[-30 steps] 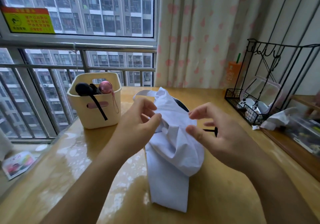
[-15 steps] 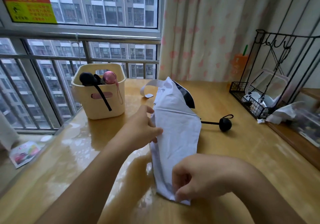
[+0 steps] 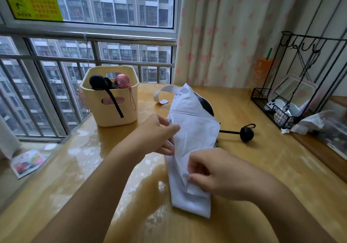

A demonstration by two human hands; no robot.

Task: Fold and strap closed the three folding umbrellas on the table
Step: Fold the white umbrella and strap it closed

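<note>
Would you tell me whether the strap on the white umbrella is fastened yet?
Not fastened. The strap curls loose over the table beyond the white umbrella, its tab end free.

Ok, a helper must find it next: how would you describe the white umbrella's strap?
Start at the cream basket by the window. Right of it is the white umbrella; its strap curls off the far end. It is the only narrow white band, ending in a rounded tab.

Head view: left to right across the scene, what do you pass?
Leaflet → cream basket → white umbrella → black ball handle → wire rack → crumpled tissue. Hands left out, since they overlap the umbrella.
</note>
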